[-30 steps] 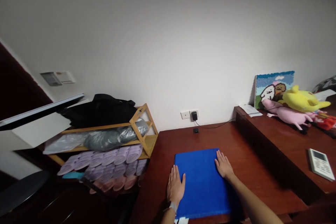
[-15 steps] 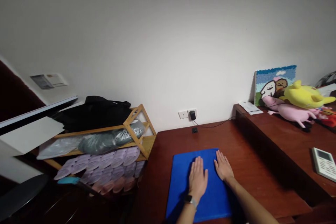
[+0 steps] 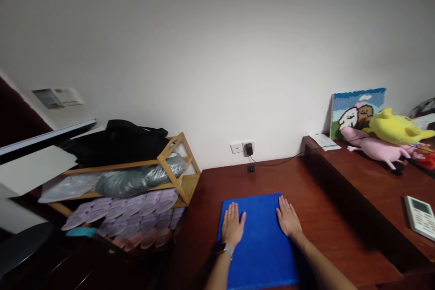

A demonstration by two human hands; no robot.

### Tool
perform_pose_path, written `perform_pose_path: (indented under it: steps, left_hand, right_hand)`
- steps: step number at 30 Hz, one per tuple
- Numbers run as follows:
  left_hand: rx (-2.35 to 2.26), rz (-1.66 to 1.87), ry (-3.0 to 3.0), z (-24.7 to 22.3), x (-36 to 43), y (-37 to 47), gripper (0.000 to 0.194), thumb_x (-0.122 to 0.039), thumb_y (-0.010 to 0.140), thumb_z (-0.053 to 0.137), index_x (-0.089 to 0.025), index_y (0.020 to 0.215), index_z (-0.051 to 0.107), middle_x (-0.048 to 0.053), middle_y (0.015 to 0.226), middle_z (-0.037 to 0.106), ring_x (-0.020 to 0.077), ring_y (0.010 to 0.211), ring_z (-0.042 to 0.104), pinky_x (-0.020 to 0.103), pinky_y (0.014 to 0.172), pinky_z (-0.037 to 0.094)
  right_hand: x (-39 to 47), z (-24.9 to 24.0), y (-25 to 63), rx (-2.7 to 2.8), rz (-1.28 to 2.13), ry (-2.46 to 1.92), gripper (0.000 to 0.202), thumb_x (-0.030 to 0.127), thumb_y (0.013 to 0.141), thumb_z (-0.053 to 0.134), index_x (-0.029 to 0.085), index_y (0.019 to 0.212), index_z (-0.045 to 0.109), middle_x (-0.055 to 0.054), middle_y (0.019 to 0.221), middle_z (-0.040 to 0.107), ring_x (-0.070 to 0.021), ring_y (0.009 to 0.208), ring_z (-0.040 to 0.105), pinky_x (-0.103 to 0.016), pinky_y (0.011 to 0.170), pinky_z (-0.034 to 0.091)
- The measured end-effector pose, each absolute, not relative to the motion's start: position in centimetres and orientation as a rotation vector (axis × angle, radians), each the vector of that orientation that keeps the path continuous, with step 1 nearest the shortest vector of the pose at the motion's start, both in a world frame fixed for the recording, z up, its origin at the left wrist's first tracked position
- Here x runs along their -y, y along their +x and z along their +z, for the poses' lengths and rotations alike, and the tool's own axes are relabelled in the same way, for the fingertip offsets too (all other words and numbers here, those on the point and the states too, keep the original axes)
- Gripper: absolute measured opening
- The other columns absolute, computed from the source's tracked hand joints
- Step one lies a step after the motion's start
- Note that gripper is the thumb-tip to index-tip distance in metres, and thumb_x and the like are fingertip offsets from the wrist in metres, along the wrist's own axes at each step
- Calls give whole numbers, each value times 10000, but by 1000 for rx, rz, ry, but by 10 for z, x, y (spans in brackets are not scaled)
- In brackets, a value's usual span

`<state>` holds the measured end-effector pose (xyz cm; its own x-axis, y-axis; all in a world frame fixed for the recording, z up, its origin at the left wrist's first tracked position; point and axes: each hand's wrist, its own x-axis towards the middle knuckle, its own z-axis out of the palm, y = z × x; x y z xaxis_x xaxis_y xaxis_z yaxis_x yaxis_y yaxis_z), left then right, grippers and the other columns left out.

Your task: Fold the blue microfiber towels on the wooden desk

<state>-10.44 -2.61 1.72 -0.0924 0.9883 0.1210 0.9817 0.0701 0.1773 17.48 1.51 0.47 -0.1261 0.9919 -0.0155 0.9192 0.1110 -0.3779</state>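
The blue mat under both hands looks like matt cloth or foam with a fine, soft nap and no sheen. The worktop is dark red-brown wood, varnished smooth and faintly glossy. The rack is pale raw-looking wood, matt. On its shelf lie bundles in clear crinkled plastic, shiny in places; below them the lilac slippers look like smooth matt foam. The yellow toy and pink toy are plush cloth. The picture has a rough, tufted yarn surface. The remote is smooth white plastic.
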Motion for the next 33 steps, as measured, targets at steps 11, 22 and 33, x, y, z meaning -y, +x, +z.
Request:
perform_pose_path:
  steps: [11, 22, 33]
  left_hand:
    - [-2450, 593, 1959, -18, 26, -155, 745, -582, 1046, 239, -129, 1631, 324, 143, 1680, 364, 283, 1544, 371, 464, 1271, 310]
    - [-2402, 384, 1873, 28, 23, -159, 703, -524, 1048, 260, -92, 1580, 418, 167, 1659, 408, 290, 1560, 336, 470, 1281, 282]
    - [-1743, 489, 2454, 40, -23, 31, 595, -457, 1084, 226, -209, 1564, 475, 89, 1632, 478, 238, 1535, 391, 474, 1282, 307]
  right_hand:
    - [-32, 12, 179, 2206, 353, -1899, 687, 426, 1039, 178, 124, 1653, 249, -55, 1721, 233, -209, 1591, 210, -410, 1299, 171]
    - [-39, 5, 176, 2165, 433, -1861, 717, 450, 1042, 143, 84, 1656, 198, -75, 1726, 207, -187, 1595, 187, -396, 1309, 119]
    - [-41, 5, 180, 2193, 460, -1829, 687, 421, 1042, 168, 115, 1654, 229, -59, 1727, 210, -174, 1600, 159, -378, 1305, 99]
